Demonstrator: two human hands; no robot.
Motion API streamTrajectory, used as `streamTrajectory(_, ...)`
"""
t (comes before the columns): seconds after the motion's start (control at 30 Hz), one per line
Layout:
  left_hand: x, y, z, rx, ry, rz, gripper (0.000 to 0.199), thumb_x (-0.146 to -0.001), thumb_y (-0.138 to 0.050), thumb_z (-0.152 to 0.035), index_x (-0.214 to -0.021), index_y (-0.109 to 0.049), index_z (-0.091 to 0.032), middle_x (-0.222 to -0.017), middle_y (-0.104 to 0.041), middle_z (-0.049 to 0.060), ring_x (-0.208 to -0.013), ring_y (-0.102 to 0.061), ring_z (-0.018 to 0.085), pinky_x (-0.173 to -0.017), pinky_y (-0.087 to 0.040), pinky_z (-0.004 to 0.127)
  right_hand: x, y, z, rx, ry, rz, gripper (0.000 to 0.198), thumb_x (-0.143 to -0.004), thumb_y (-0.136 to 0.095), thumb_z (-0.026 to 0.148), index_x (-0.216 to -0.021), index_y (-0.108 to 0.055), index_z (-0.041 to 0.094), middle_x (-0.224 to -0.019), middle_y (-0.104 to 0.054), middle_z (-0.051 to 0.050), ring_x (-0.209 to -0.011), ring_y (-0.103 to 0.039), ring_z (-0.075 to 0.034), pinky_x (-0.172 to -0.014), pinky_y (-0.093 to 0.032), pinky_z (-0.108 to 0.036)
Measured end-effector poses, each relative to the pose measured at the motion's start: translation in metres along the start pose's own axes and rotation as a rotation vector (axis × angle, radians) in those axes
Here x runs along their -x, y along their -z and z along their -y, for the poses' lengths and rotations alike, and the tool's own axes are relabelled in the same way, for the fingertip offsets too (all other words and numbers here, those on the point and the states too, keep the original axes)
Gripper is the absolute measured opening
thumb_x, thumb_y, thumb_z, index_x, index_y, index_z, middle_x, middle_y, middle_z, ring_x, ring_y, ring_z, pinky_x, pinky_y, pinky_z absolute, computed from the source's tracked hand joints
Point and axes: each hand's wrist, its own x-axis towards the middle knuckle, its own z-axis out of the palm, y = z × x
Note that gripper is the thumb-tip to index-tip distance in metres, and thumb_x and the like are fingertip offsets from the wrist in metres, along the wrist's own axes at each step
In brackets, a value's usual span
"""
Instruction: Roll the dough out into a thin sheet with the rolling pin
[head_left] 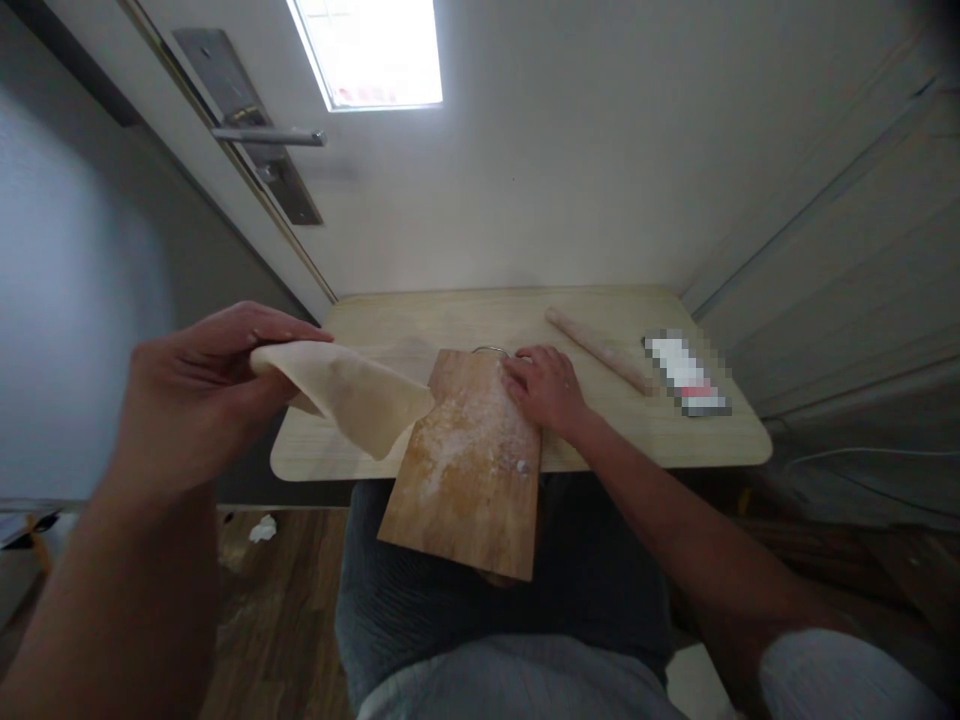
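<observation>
Left hand (206,390) pinches a thin, pale, drooping dough sheet (356,395).

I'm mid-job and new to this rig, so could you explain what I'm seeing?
No machine here: these are a person's bare hands, pictured from a camera on their head looking forward and down. The left hand holds up a thin, floppy sheet that looks like dough. The right hand rests on the far right corner of a powder-dusted wooden board, which juts past the near edge of a pale table. A rolling pin and a pixelated item lie to the right.
</observation>
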Motion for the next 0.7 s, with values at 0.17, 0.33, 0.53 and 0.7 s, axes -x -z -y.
streamTrajectory(0.17,0.005,0.000,-0.014,0.030,0.022,-0.056,0.010,-0.075,-0.079,-0.027,-0.085,-0.077,-0.027,-0.084,-0.072,-0.002,-0.074,-0.064,0.017,-0.059,-0.045,0.027,-0.001,-0.002,-0.002,-0.028,-0.019,-0.006,0.037,-0.100,-0.049,0.040,-0.125,-0.071,0.024,-0.127,-0.066,-0.010,-0.119,-0.052,-0.028,-0.102,-0.038,-0.043)
streamTrajectory(0.33,0.009,-0.001,-0.012,-0.003,0.009,-0.008,0.010,-0.077,-0.077,-0.028,-0.086,-0.076,-0.028,-0.086,-0.072,-0.003,-0.076,-0.063,0.016,-0.061,-0.045,0.027,-0.014,-0.005,-0.004,-0.059,-0.034,0.026,0.036,-0.098,-0.052,0.037,-0.126,-0.071,0.024,-0.119,-0.068,-0.010,-0.113,-0.054,-0.028,-0.097,-0.041,-0.041)
streamTrajectory(0.53,0.011,-0.007,0.003,-0.004,-0.007,0.010,0.012,-0.076,-0.078,-0.025,-0.088,-0.076,-0.027,-0.086,-0.073,-0.003,-0.076,-0.063,0.014,-0.060,-0.044,0.025,-0.020,-0.020,-0.008,-0.191,-0.145,-0.069,0.028,-0.096,-0.056,0.036,-0.109,-0.078,0.024,-0.109,-0.070,-0.009,-0.107,-0.057,-0.026,-0.093,-0.044,-0.040)
streamTrajectory(0.7,0.011,-0.011,0.007,0.036,-0.046,0.002,0.013,-0.076,-0.078,-0.021,-0.089,-0.077,-0.025,-0.087,-0.073,-0.001,-0.076,-0.063,0.013,-0.062,-0.044,0.023,-0.016,-0.031,-0.010,-0.251,-0.148,-0.172,0.022,-0.094,-0.062,0.035,-0.103,-0.080,0.025,-0.104,-0.072,-0.006,-0.102,-0.059,-0.024,-0.091,-0.045,-0.039)
